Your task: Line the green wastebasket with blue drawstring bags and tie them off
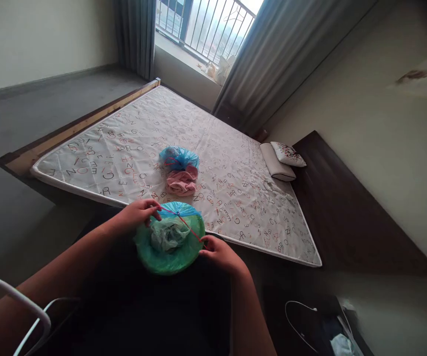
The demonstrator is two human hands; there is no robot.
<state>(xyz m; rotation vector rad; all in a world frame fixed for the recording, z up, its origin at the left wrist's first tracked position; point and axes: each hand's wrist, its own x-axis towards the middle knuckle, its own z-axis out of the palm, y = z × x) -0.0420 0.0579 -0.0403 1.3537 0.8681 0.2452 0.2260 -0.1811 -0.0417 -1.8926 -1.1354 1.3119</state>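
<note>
A round green bin (172, 262) with a thin plastic bag inside rests at my lap. Blue plastic (184, 208) is gathered at its far edge. A red drawstring (187, 226) stretches taut across it, from one hand to the other. My left hand (144, 211) pinches one end at the upper left of the bin. At the right rim, my right hand (215, 251) pinches the other end. Just beyond, on the mattress, lie a tied blue plastic bag (179, 155) with red string and a crumpled pink cloth (182, 182) touching it.
The letter-printed mattress (228, 168) lies in a wooden bed frame (87, 118). Pillows (278, 162) sit by the dark headboard (347, 212). White cables (13, 291) cross the lower left. A dark bedside table (283, 316) stands at lower right. Grey curtains (283, 49) flank the window.
</note>
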